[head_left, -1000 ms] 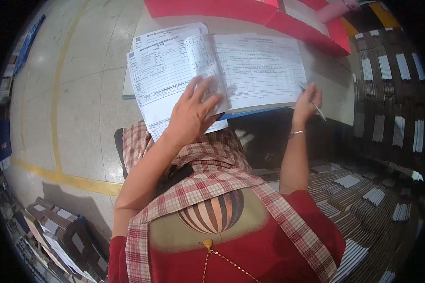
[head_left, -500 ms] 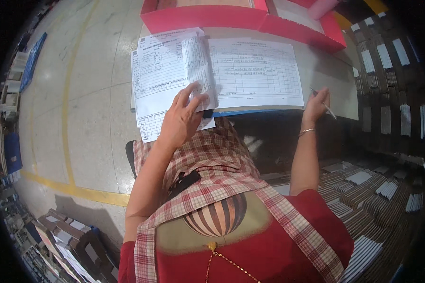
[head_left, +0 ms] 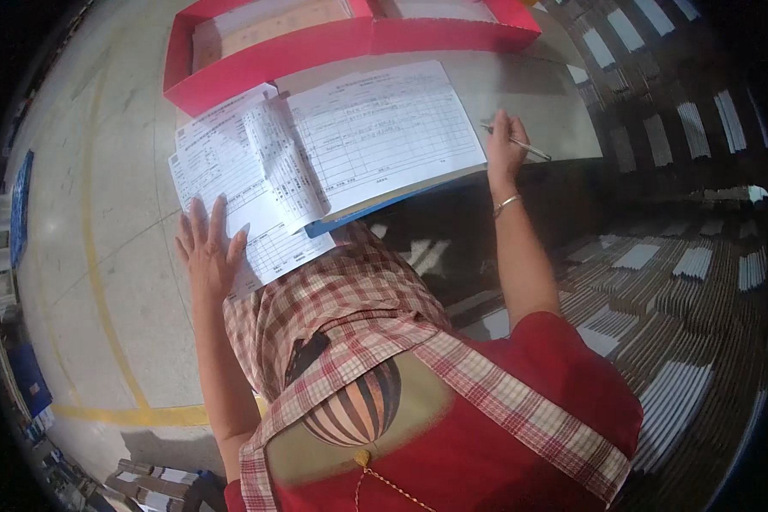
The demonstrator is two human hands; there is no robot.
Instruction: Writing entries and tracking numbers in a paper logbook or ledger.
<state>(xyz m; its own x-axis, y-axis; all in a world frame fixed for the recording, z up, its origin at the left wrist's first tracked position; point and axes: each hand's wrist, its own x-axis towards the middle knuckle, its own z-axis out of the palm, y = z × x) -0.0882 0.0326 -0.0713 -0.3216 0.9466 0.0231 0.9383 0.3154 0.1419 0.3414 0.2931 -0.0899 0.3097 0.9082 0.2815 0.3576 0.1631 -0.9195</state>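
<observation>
The pad (head_left: 384, 149) lies open and flat, slightly turned, its white page ruled into a table with handwriting in the upper rows and bare rows below. A blue backing (head_left: 350, 217) shows along its near edge. On its left side a turned-back page (head_left: 282, 162) curls into a loose roll, resting over two printed sheets (head_left: 218, 175). These white sheets overlap unevenly, with tables of fine lines and square codes at their corners. The slim, pale pen (head_left: 536, 153) is gripped aslant just beyond the pad's right edge; its writing end seems to face the page.
</observation>
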